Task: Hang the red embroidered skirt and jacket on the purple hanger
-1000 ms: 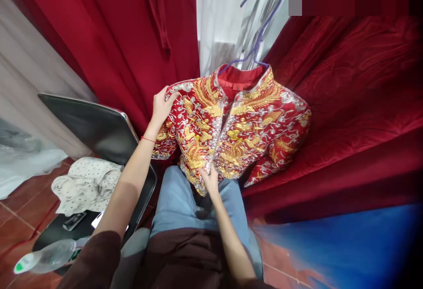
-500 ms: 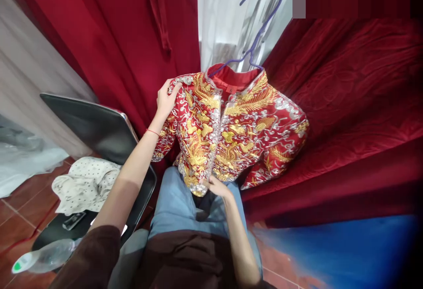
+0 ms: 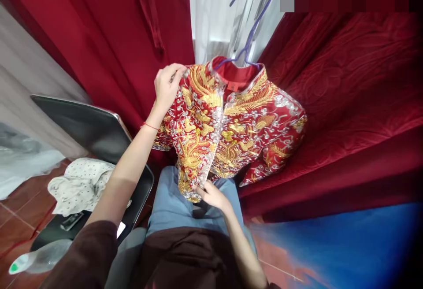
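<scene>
A red jacket point(image 3: 231, 126) with gold and silver embroidery hangs on a purple hanger point(image 3: 256, 22) in front of me, its front edges parted and a red label point(image 3: 233, 86) inside the collar. My left hand point(image 3: 168, 84) is closed on the jacket's shoulder at the left, fingers bunching the fabric. At the lower front edge, my right hand point(image 3: 212, 195) pinches the hem of the left-hand panel, above my lap.
A black chair point(image 3: 89, 126) at the left bears a white dotted cloth point(image 3: 81, 185), a dark small device point(image 3: 72, 221) and a clear plastic bottle point(image 3: 49, 256). Red curtains point(image 3: 346, 86) hang on both sides. Something blue point(image 3: 330, 240) lies at the lower right.
My left hand has shifted up and inward along the shoulder and gripped the fabric. My right hand has moved slightly left and down, drawing the front panel outward.
</scene>
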`<state>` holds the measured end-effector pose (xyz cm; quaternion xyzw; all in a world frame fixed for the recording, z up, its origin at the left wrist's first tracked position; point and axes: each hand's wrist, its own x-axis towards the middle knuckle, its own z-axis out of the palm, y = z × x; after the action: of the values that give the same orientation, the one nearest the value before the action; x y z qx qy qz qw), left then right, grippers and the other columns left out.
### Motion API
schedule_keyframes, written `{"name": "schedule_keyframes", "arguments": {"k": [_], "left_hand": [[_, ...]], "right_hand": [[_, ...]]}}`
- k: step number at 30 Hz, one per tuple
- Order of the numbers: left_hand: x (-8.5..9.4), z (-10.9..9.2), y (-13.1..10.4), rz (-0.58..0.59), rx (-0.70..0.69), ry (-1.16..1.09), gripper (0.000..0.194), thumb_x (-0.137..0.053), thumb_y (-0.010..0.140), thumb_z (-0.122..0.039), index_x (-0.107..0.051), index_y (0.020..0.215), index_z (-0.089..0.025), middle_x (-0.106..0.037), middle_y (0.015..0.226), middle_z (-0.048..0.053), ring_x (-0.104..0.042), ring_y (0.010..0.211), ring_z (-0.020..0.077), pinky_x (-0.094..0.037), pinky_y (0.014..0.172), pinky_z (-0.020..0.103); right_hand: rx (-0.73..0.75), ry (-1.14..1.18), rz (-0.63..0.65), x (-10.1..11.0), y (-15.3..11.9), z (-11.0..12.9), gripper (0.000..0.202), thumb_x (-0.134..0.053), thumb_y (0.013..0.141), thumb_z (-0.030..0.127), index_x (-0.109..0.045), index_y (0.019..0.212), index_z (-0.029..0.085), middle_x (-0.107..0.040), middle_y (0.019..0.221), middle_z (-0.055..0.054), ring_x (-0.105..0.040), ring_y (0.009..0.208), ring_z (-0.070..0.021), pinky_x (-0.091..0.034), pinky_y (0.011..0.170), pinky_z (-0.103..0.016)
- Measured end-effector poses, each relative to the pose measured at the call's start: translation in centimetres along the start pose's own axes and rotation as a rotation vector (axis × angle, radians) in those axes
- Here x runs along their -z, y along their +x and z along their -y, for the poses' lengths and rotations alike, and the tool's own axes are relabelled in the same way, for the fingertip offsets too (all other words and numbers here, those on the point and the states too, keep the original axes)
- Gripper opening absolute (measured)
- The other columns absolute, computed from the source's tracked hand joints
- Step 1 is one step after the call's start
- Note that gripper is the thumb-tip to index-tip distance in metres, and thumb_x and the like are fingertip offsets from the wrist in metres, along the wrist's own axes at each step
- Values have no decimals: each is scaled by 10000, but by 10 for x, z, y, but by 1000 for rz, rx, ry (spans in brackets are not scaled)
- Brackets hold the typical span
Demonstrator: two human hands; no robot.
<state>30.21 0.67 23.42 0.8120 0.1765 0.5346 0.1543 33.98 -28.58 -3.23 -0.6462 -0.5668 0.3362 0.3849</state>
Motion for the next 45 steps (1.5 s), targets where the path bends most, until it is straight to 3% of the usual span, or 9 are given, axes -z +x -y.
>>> {"name": "schedule_keyframes", "arguments": {"k": [4, 11, 14, 17, 19, 22, 26, 33, 45], "left_hand": [[1, -13, 9, 43, 17, 88, 590, -375, 945, -710, -707, 995, -225, -721, 947, 62, -671, 1021, 232, -427, 992, 350], [-8, 7, -25, 125, 78, 125, 558, -350, 986, -646, -687, 1022, -203, -735, 959, 82, -664, 1053, 219, -438, 982, 319], [-5, 2, -49, 35, 34, 136, 503, -401, 992, -586, -639, 1179, -184, -677, 1225, 121, -585, 1236, 238, -393, 1092, 368], [-19, -4, -113, -204, 107, 94, 512, -557, 935, -525, -562, 1299, -165, -515, 1450, 167, -428, 1411, 265, -313, 1184, 417], [-43, -5, -181, -289, 335, -93, 398, -625, 901, -458, -615, 1178, -174, -571, 1360, 157, -477, 1356, 263, -329, 1179, 433], [-87, -2, -292, -172, 1211, -653, 171, -744, 813, -348, -648, 849, -212, -675, 1077, 72, -569, 1220, 211, -362, 1149, 342], [-124, 8, -383, -64, 1653, -844, 145, -739, 798, -268, -631, 753, -183, -671, 838, 81, -667, 1035, 234, -505, 978, 377], [-139, 41, -390, -192, 1732, -1082, 57, -667, 875, -236, -671, 931, -226, -708, 1113, 52, -666, 1094, 130, -504, 968, 239], [-149, 3, -414, -162, 1483, -1195, 310, -814, 709, -215, -713, 999, -172, -750, 1072, 34, -649, 1175, 175, -410, 1133, 330]], "right_hand": [[-222, 14, -94, 24, -8, -20, 230, -537, 891, 393, -649, 796, 216, -702, 835, -34, -616, 812, -196, -472, 796, -285], [-470, 117, -371, 6, 70, -73, 175, -585, 842, 272, -576, 679, 212, -675, 733, -66, -630, 834, -227, -445, 847, -331], [-462, 246, -465, -10, 82, -82, 211, -649, 814, 354, -578, 667, 220, -690, 768, -57, -629, 870, -231, -450, 881, -341], [-436, 423, -537, -22, 73, -92, 230, -712, 747, 429, -619, 694, 225, -706, 802, -41, -627, 878, -223, -469, 886, -340], [-432, 562, -566, -30, 63, -99, 247, -753, 687, 446, -646, 718, 226, -711, 801, -31, -632, 858, -211, -488, 863, -333], [-471, 791, -585, -44, 49, -111, 306, -801, 602, 440, -655, 766, 227, -716, 788, -28, -657, 805, -198, -518, 786, -332], [-516, 1064, -609, -53, 42, -124, 353, -817, 572, 448, -613, 772, 241, -732, 822, -38, -688, 806, -204, -549, 731, -350], [-447, 1296, -743, -51, 58, -126, 282, -808, 640, 405, -621, 784, 250, -743, 882, -2, -684, 858, -158, -547, 715, -269], [-476, 1190, -788, -42, 32, -134, 256, -747, 735, 388, -571, 827, 227, -667, 752, 32, -630, 744, -120, -465, 589, -205]]}}
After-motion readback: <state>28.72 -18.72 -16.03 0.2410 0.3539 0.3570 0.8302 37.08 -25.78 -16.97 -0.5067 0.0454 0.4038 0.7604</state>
